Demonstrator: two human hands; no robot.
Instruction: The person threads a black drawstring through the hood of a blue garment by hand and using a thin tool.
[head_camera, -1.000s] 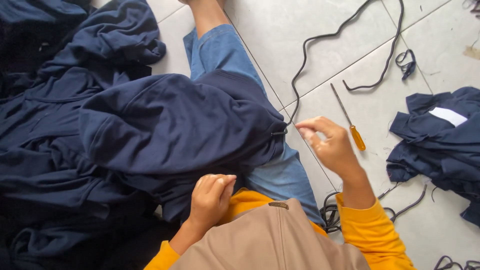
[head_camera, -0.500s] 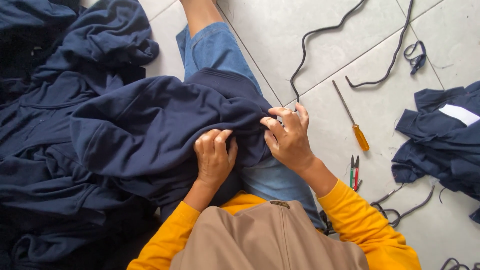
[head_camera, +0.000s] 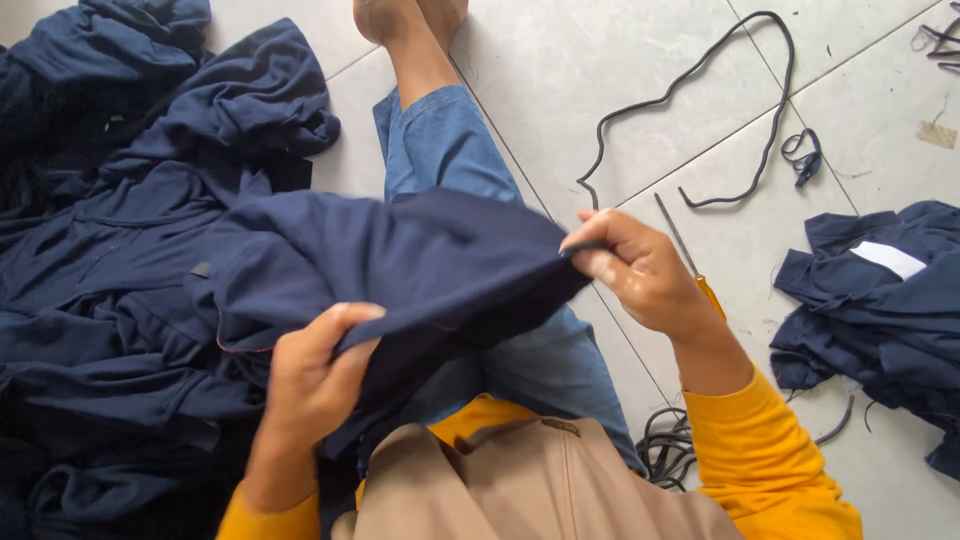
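garment (head_camera: 420, 260) edge between both hands

Navy garment (head_camera: 420, 265) pinched in my left hand (head_camera: 310, 375) and right hand (head_camera: 640, 275): soft knit cloth, matt, creased. Pile at left (head_camera: 110, 280): same matt navy cloth. Floor tiles (head_camera: 600, 60): glazed, smooth, faint sheen. Cord far right (head_camera: 690, 95): dark, matt, braided-looking. Trousers (head_camera: 450, 150): blue denim. Sleeves (head_camera: 765, 465): orange cloth, smooth. Screwdriver (head_camera: 685, 250): metal shaft, glossy orange plastic handle.
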